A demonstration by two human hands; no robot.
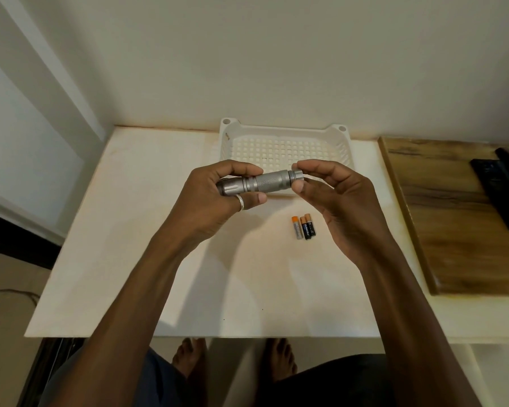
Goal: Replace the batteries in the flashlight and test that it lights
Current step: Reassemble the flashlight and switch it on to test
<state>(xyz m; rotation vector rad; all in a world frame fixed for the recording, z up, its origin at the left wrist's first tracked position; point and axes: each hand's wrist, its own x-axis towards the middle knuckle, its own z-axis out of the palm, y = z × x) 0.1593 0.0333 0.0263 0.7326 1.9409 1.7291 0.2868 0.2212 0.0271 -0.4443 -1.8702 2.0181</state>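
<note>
The left hand (218, 189) is wrapped round the head end of the flashlight (259, 185), thumb on top and fingers underneath, a plain ring on one finger, holding the barrel level above the table. The right hand (321, 183) comes in from the other side with thumb and fingertips pinched narrow on the tail cap (296, 175). That looks like a grip for twisting: one hand steadies the body while the other turns the cap. A thin groove shows between cap and barrel, but I cannot tell whether the thread is loosening or tightening, nor whether any cells are inside.

The flashlight is grey metal, a short cylinder with knurled cross-hatching along the grip and fluted cuts near the head, so it should not slip in bare fingers.

Just below the right hand, three small batteries (304, 227) lie side by side on the white tabletop (130, 259), close enough to reach without shifting. Two are black with copper tops; the third is paler with an orange end. Whether these are the fresh or the spent cells I cannot say.

Behind the hands sits a white plastic basket (285, 133), shallow, with a perforated grid floor. To the right lies a wood-grain board (453, 215), with a dark object at its far edge.
</note>
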